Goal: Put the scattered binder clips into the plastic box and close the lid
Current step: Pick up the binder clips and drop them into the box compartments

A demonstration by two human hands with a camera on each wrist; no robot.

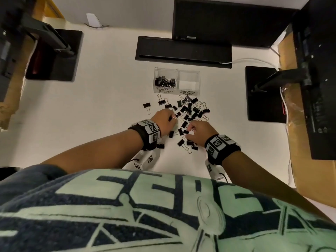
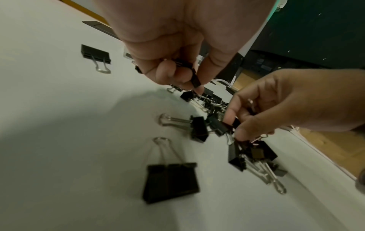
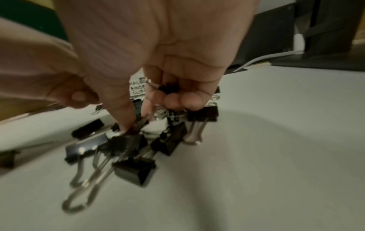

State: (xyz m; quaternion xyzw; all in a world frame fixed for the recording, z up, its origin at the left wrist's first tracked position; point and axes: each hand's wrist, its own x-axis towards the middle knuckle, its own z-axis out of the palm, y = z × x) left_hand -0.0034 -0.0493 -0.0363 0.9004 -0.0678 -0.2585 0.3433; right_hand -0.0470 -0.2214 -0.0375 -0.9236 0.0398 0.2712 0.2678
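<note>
Both hands gather small black metal binder clips scattered just before the clear two-compartment plastic box; left hand curls round one clip, right hand cups some while pinching another; small clips belong, judging by labels, in the left compartment

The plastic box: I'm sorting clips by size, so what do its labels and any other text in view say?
"SMALL BINDER CLIPS": left compartment of the plastic box.
"MEDIUM BINDER CLIPS": right compartment.
Shirt print: large letters, not legible as a word.
Wristband tags: patterns only, no words.
</note>
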